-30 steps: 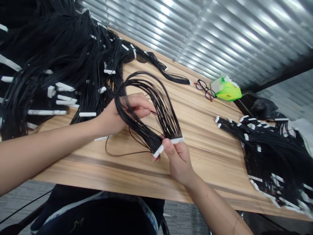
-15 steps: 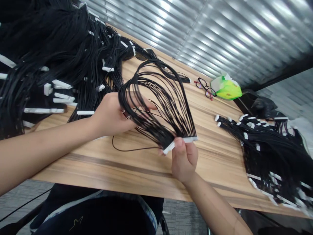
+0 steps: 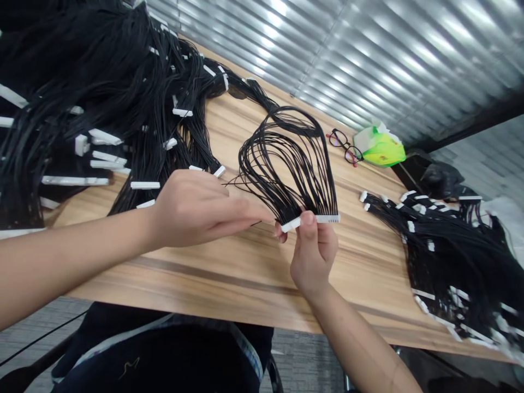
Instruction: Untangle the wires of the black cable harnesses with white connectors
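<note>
The right hand (image 3: 314, 254) was clamped on the white connectors (image 3: 327, 218) of a black wire harness (image 3: 295, 164), held up over the wooden table (image 3: 245, 273); the left hand (image 3: 200, 210) lay open, its fingertips at the wires; a large heap of harnesses (image 3: 102, 93) remained beyond it; a smaller heap (image 3: 450, 262) lay to the right.

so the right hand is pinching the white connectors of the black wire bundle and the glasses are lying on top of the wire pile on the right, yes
Not quite: the glasses are not on the wire pile. The head view shows them on the bare wooden table, beyond the pile. The right hand is pinching the white connectors of the black wire bundle, as you said.
</note>
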`<state>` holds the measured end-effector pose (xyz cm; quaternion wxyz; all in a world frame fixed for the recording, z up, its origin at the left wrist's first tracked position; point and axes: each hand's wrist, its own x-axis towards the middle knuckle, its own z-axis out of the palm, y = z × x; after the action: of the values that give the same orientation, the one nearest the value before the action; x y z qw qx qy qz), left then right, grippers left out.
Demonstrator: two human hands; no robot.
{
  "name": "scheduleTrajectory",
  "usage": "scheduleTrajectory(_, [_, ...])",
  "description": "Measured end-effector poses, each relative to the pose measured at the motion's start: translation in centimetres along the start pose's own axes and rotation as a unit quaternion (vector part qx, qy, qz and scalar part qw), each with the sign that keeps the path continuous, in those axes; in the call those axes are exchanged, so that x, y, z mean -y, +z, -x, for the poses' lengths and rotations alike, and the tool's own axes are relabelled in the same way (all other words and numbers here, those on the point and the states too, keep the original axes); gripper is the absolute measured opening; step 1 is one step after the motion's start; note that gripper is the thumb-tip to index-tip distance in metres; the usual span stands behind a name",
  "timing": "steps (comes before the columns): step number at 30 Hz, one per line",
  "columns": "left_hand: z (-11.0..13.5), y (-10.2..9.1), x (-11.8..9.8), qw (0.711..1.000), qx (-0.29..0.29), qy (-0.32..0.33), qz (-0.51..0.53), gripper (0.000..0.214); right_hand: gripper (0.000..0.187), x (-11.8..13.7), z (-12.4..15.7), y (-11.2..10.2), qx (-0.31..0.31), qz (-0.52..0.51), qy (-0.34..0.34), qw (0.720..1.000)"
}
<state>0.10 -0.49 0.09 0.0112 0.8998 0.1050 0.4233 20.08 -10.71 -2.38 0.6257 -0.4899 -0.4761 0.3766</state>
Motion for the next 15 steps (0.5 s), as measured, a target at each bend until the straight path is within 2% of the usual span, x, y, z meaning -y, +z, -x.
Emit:
scheduleTrajectory(5, [0.4,0.1,0.1,0.999,-0.027,0.005,-0.033,0.008,0.043,-0.5,0.5,-0.3,0.040,0.054,0.002,0.998])
scheduleTrajectory(8, [0.4,-0.2,0.5,1.000,0.025,0.005,-0.016,0.013,0.043,-0.8,0.7,-0.2,0.045,0.057,0.003,0.997])
scheduleTrajectory(11, [0.8,-0.1,0.9,0.996,0.071,-0.046,0.026,0.029,0.042,-1.0,0.7,-0.1,0.042,0.044,0.009,0.998])
scheduleTrajectory(13, [1.0,0.0,1.0,0.995,0.067,-0.058,0.048,0.034,0.042,-0.9,0.7,0.0,0.042,0.039,0.014,0.998])
scheduleTrajectory(15, [0.7,-0.1,0.9,0.997,0.054,-0.034,0.047,0.031,0.042,-0.7,0.6,0.2,0.042,0.043,0.019,0.998])
